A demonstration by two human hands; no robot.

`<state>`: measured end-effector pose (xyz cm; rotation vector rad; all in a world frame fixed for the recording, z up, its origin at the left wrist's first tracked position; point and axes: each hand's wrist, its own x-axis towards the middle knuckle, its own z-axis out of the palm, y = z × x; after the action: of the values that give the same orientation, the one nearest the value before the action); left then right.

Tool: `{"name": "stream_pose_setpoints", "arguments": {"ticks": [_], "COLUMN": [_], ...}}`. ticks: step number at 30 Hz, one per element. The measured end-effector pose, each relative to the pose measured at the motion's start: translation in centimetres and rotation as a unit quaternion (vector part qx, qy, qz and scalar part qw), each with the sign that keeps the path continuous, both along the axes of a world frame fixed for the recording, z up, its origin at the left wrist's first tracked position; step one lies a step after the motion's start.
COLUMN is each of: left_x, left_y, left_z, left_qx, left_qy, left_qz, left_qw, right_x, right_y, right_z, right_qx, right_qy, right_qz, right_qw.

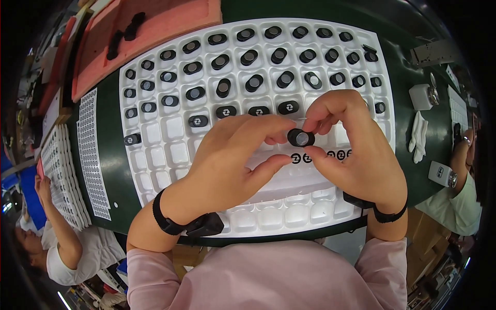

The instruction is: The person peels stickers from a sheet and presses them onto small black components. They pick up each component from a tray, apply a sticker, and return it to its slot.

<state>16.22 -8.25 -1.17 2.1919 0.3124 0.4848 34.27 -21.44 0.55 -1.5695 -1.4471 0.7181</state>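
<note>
Over the white compartment tray (172, 126), my right hand (356, 150) pinches a small black oval part (301, 137) with a grey round disc on its face, between thumb and fingertips. My left hand (227, 155) is beside it, thumb and index finger apart; its curled fingers come close to the part, and whether they touch it I cannot tell. Below the part lies a white strip with round black stickers (295, 158), partly covered by my right hand. Similar black parts (253, 82) sit in the tray's far rows; several nearer ones (259, 111) carry a white-on-black round mark.
A pink foam tray (155, 31) with dark pieces is at the far left. A sticker sheet (94, 155) and stacked white trays (64, 175) lie left, near a co-worker (72, 248). White dispenser bottles (421, 97) and a white glove (418, 137) are right, near another person's arm (459, 160).
</note>
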Motion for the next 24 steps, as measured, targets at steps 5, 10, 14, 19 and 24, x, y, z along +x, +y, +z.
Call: {"name": "stream_pose_setpoints", "arguments": {"ticks": [5, 10, 14, 19, 24], "left_x": [-0.2, -0.5, -0.2, 0.0, -0.3], "left_y": [0.4, 0.4, 0.0, 0.0, 0.1], "left_z": [-1.1, -0.6, -1.0, -0.9, -1.0], "left_qx": [-0.029, -0.028, -0.035, 0.002, -0.035], "left_qy": [-0.055, -0.053, -0.081, -0.108, -0.097], "left_qz": [-0.028, -0.042, -0.039, -0.041, -0.028], "left_qw": [0.998, 0.997, 0.995, 0.993, 0.994], "right_x": [-0.4, -0.3, -0.5, -0.5, -0.2], "right_y": [0.0, 0.0, 0.2, 0.5, 0.2], "right_z": [-0.3, -0.5, 0.2, 0.1, -0.3], "right_qx": [0.014, -0.011, -0.113, -0.119, -0.085], "right_qy": [0.062, 0.142, 0.146, 0.148, 0.201], "right_qz": [0.01, -0.009, 0.016, 0.035, 0.035], "right_qw": [0.998, 0.99, 0.983, 0.981, 0.975]}}
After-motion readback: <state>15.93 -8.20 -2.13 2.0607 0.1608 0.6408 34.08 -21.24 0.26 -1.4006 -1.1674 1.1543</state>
